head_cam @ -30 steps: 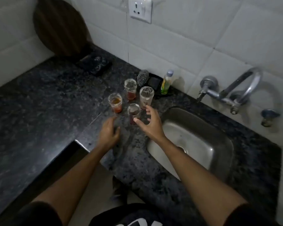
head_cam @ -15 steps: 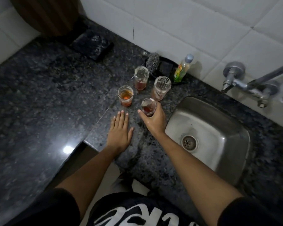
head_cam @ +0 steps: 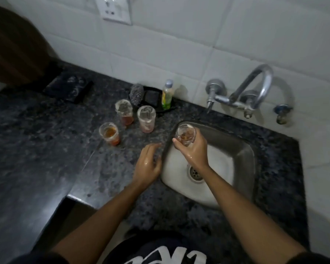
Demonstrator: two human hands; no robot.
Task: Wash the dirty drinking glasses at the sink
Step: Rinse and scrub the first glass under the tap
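Gripping a small clear drinking glass with curled fingers, the right hand holds it upright over the left rim of the steel sink; brownish dregs sit inside. The left hand rests on the speckled dark granite counter at the sink's left edge, fingers relaxed, holding nothing, skin wet and shiny. Three more glasses with orange-red residue stand near the counter's back edge, beside a dish-soap bottle. A curved chrome tap comes from the tiled wall.
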